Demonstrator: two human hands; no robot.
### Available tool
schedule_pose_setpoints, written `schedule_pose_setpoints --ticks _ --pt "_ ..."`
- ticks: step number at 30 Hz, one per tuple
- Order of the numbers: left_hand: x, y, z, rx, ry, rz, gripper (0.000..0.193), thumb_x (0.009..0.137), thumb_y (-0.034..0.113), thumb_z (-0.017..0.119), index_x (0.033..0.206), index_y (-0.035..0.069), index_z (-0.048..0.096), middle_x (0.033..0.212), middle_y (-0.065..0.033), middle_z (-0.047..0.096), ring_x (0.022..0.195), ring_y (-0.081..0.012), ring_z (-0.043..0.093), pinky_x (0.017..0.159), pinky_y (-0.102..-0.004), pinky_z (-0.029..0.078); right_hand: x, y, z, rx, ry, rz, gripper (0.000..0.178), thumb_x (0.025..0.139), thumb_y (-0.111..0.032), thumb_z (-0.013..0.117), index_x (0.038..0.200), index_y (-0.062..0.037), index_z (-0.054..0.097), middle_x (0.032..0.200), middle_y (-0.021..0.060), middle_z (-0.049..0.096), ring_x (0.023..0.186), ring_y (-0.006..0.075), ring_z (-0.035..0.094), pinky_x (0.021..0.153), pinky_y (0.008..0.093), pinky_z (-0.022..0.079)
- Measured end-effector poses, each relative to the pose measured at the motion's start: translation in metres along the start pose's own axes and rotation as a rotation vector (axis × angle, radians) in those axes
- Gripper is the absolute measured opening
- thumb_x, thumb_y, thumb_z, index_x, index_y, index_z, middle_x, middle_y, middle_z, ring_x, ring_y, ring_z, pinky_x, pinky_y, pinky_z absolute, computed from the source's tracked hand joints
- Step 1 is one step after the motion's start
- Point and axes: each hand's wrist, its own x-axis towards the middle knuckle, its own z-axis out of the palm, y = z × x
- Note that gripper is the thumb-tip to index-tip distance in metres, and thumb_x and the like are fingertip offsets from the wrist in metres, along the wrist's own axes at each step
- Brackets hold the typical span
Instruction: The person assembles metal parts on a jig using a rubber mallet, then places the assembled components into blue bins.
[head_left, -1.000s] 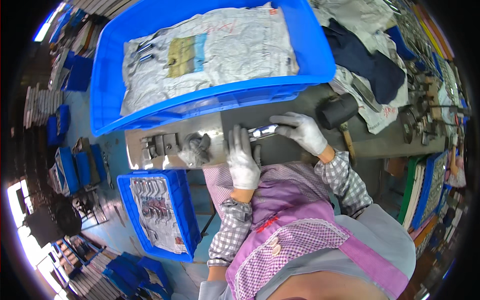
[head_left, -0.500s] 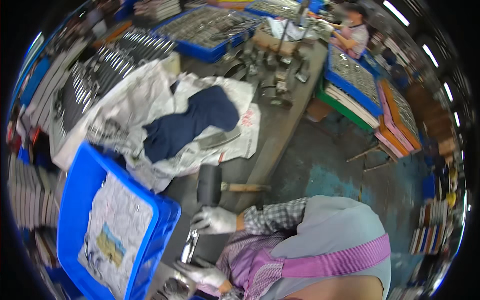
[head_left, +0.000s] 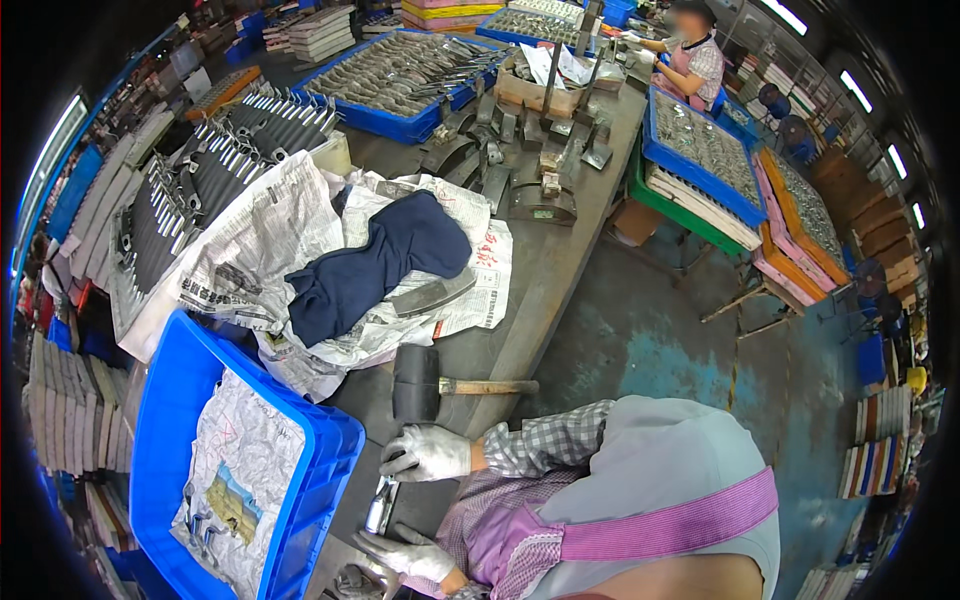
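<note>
Gloves cover both hands at the worktop [head_left: 560,270] edge. Left hand [head_left: 405,553] lies lowest, fingers spread flat on the surface, its grip holding nothing that shows. A shiny metal part [head_left: 379,507] lies between the hands, its near end just beside the left fingers. Right hand [head_left: 428,453] rests just above it, fingers loosely curled, palm down; whether they pinch anything cannot be told. Left of both stands a blue crate [head_left: 170,400] lined with newspaper. Just beyond the right hand lies a black mallet [head_left: 416,383]. Farther off, a dark cloth [head_left: 375,262] sits on crumpled newspaper.
</note>
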Motion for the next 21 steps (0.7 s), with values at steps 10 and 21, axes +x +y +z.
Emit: schedule_pose_setpoints --ticks 10,21 --pt "-0.0004 -0.0002 0.0016 -0.018 0.021 0.005 0.060 0.108 0.036 0.047 0.151 -0.005 0.041 0.155 -0.0263 0.043 0.139 -0.0452 0.048 0.116 -0.0543 0.038 -0.0025 0.0013 0.0026 -0.002 0.007 0.015 0.026 0.089 -0.026 0.074 0.115 -0.0205 0.077 0.114 0.0022 0.068 0.092 0.0273 0.062 0.083 0.0411 0.054" --pt "0.0005 0.0001 0.0015 0.029 0.033 0.031 0.061 0.109 0.040 0.046 0.150 -0.005 0.041 0.153 -0.0273 0.045 0.137 -0.0457 0.049 0.115 -0.0538 0.041 -0.0016 0.0014 0.0012 -0.010 -0.011 0.029 0.026 0.091 -0.026 0.072 0.115 -0.0203 0.076 0.116 0.0044 0.068 0.092 0.0281 0.062 0.086 0.0420 0.053"
